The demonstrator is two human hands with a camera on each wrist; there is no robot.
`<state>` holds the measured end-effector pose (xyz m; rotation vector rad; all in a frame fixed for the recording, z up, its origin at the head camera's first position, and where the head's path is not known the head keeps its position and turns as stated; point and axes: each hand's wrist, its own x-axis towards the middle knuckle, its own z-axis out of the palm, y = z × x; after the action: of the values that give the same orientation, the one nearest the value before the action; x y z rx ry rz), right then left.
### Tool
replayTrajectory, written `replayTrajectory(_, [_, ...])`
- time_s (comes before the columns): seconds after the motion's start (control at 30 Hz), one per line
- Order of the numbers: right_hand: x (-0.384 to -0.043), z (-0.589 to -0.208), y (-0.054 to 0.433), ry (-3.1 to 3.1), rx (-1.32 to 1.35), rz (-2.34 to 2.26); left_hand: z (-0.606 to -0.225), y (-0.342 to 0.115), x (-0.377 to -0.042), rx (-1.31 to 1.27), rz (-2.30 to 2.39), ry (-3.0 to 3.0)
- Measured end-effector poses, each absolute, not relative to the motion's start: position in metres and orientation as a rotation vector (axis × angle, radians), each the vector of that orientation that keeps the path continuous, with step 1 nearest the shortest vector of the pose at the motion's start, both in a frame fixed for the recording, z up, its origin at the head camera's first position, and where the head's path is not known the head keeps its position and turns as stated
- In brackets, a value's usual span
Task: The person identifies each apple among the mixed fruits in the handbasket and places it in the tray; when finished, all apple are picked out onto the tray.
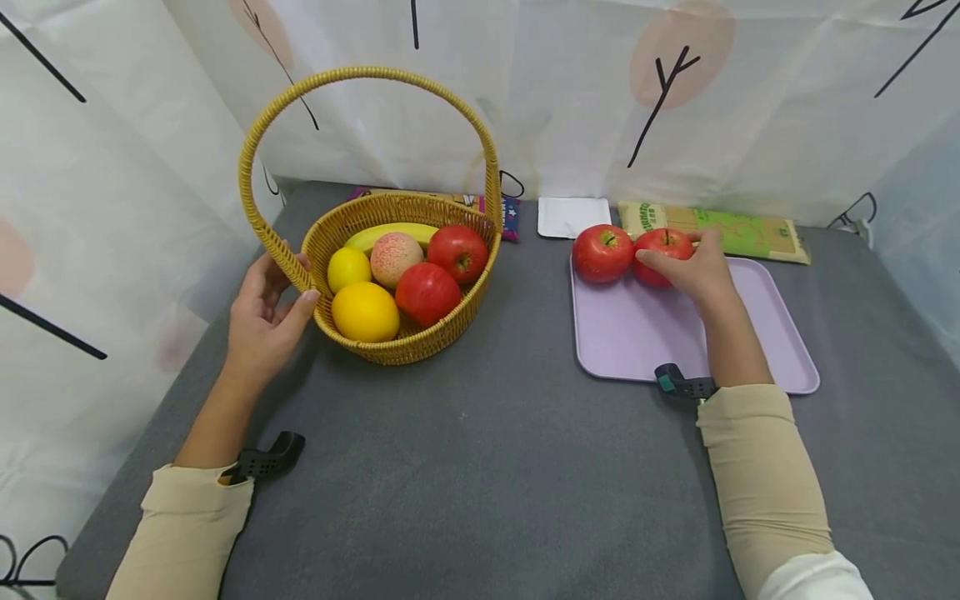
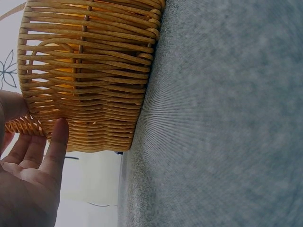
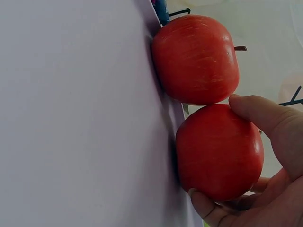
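"How would that glossy red round apple handle?"

"Probably light and firm, I'd judge, its smooth skin perhaps slightly slippery, not fragile. Best taken round its widest part, from opposite sides."

"And where does it lie in the grip?"

"Between the thumb and fingers of the right hand, pinched by its sides, at the far edge of the lilac rectangular tray. A second glossy red apple sits just beside it, at the far left corner."

"The left hand?"

"Clasping the yellow woven basket low on its handle, near the table's far left corner."
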<state>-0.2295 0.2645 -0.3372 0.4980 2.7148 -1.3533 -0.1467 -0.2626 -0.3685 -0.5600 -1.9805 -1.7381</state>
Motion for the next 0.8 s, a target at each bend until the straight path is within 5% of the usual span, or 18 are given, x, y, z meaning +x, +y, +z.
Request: replayTrajectory(0.8, [-0.214,-0.303,0.236,2.951,0.131,-1.032,-0.367,-0.261,-0.147,-0.544,-1.713,-1.998])
